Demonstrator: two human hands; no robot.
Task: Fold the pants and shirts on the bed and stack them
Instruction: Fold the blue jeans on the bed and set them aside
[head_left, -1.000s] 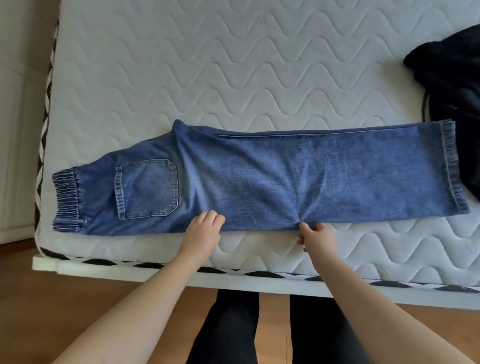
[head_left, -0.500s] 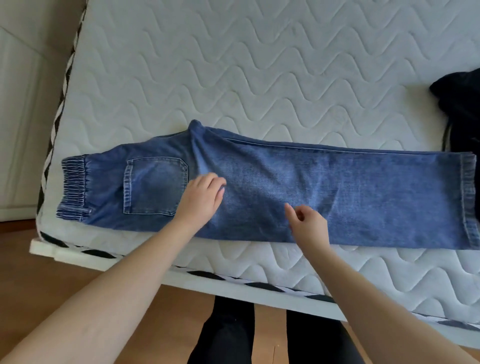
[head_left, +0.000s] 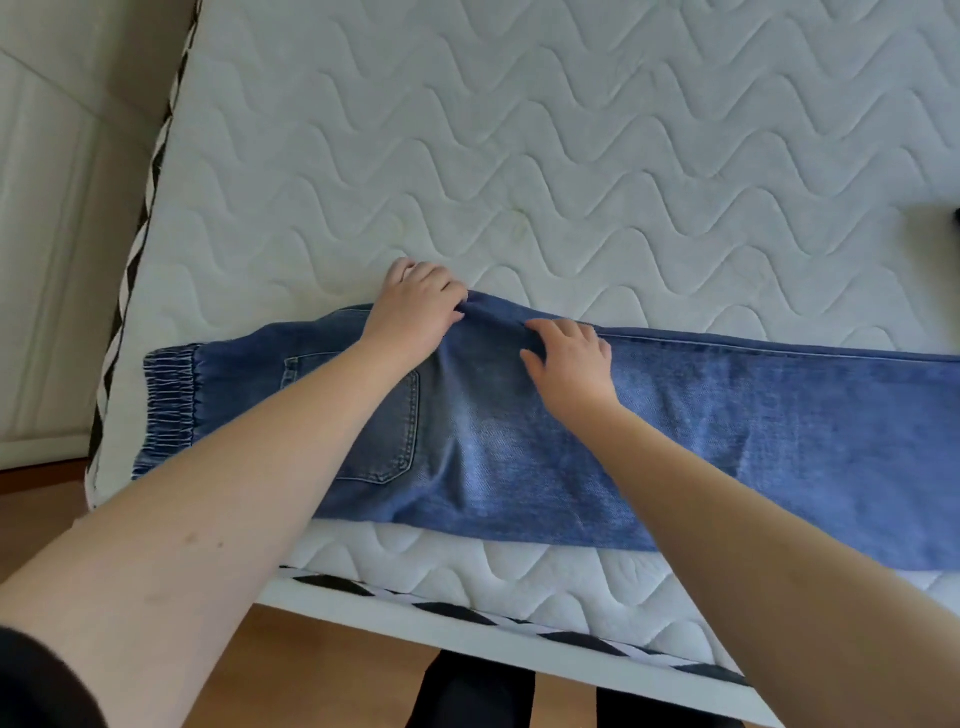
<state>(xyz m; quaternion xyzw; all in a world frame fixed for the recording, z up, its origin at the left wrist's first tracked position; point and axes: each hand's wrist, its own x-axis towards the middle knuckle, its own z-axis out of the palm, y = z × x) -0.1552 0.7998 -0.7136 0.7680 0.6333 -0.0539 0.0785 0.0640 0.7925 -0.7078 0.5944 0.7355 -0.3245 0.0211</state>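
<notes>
Both hands, left hand (head_left: 415, 312) gripping, right hand (head_left: 569, 358) flat, on jeans (head_left: 727, 441)

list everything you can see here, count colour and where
jeans: 1, blue denim, folded lengthwise along the near edge of the mattress
mattress: 1, white quilted, fills most of the view
dark item: 1, black, far right edge on the mattress, cannot tell what it is
floor: wooden, brown, below the bed
hands: 2; left hand grips the jeans' far edge at the crotch point, right hand rests with spread fingers on the denim beside it
</notes>
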